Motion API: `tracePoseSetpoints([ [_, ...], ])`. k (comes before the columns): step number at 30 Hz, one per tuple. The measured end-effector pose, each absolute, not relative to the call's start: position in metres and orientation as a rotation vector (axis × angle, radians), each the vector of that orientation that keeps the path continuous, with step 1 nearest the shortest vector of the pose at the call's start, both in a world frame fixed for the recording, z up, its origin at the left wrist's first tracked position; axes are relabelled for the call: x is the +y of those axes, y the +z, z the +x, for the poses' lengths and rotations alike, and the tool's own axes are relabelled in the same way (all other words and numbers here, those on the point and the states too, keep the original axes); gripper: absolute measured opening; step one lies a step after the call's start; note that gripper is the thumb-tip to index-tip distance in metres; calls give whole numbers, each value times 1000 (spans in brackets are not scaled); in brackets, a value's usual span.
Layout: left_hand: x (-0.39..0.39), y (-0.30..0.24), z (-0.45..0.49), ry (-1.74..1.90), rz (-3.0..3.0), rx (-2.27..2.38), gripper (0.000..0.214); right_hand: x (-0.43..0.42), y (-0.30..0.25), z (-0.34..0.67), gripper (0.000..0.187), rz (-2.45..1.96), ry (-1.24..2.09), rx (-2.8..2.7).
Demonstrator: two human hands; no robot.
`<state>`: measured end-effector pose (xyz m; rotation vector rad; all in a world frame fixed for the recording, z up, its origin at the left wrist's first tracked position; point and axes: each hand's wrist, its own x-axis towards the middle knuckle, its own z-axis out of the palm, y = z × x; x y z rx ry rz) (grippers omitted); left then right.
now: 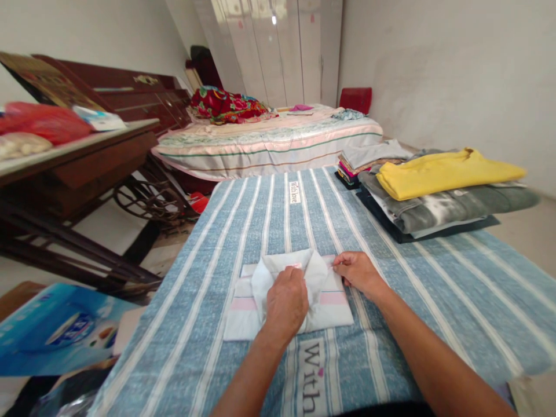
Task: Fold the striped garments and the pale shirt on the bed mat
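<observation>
a folded pale shirt (320, 284) lay on the striped cloth (243, 231) of the worktop (171, 347). the right hand (359, 274) had its grip pinched closed on the shirt's edge; the left hand (286, 304) lay curled over the collar (270, 267), whether its grip held fabric i could not tell. rightward sat stacked clothes (447, 208) under a yellow garment (447, 172); beyond stood a bed (269, 155).

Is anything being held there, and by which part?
The right hand seems to pinch the folded collared shirt at its upper right corner; the left hand is over the collar.
</observation>
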<state>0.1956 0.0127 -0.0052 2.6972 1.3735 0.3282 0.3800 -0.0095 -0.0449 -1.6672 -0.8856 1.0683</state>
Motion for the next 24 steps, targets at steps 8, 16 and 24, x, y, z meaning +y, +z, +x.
tracePoseSetpoints([
  [8, 14, -13, 195, 423, 2740, 1395, 12, -9, -54, 382, 12, -1757, 984, -1012],
  [16, 11, -12, 196, 431, 2762, 1398, 10, -19, -34, 384, 14, -1894, 641, -1336],
  [24, 11, -13, 195, 469, 2725, 1390, 10, -15, -41, 375, 15, -1908, 448, -1609],
])
